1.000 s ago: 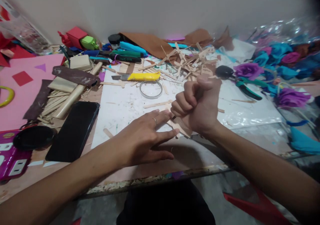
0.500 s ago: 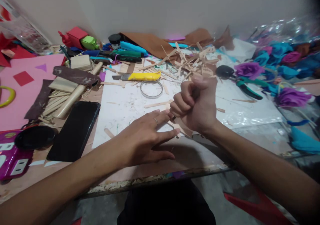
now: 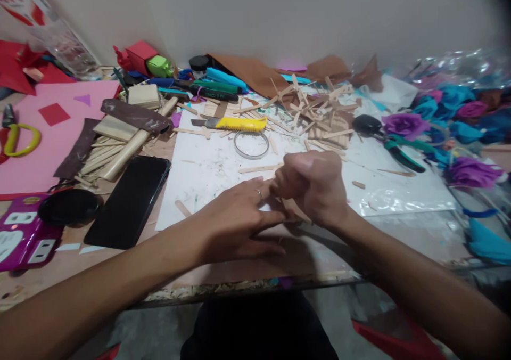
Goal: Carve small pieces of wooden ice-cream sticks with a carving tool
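Observation:
My left hand (image 3: 235,219) lies low over the white sheet (image 3: 217,165), fingers stretched and a ring on one of them. Its fingertips reach flat wooden pieces (image 3: 296,210), which are partly covered by both hands. My right hand (image 3: 313,187) is closed in a fist against the left fingertips, just above those pieces. Whatever the fist holds is hidden. Beyond the hands lie a loose craft stick (image 3: 259,169), a grey ring (image 3: 251,156) like a tape roll, and a yellow utility knife (image 3: 241,124) with its blade out.
A heap of craft sticks (image 3: 315,112) lies at the back. To the left are a black phone (image 3: 130,203), a purple socket block (image 3: 30,232) and yellow-handled pliers (image 3: 24,139). Green-handled pliers (image 3: 405,152) and purple paper flowers (image 3: 407,127) are on the right.
My right fist has turned over and come lower, toward the left fingertips. The left hand stays in nearly the same place. The whole view has shifted slightly right.

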